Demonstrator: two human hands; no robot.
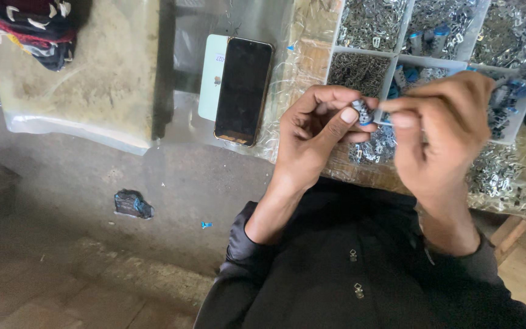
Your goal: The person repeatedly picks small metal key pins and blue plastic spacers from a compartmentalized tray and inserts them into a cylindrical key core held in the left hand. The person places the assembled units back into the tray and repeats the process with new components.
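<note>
Over table (pixel 312 58) edge, head view: left hand (pixel 315 131) pinches small metal piece (pixel 362 111) between thumb and fingertips, grip tight on it. Right hand (pixel 442 131) just beside, fingers closed narrow on thin blue-tipped bit (pixel 383 122) touching same piece. White divided tray (pixel 397 56) behind hands, compartments full of small metal parts (pixel 369 21). Black phone (pixel 243 90) lies left of tray on plastic sheet. Dark sleeves below.

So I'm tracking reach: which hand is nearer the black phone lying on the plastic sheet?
Left. The left hand is just right of the phone, pinching a small metal piece. The right hand sits farther right, before the parts tray.
</note>
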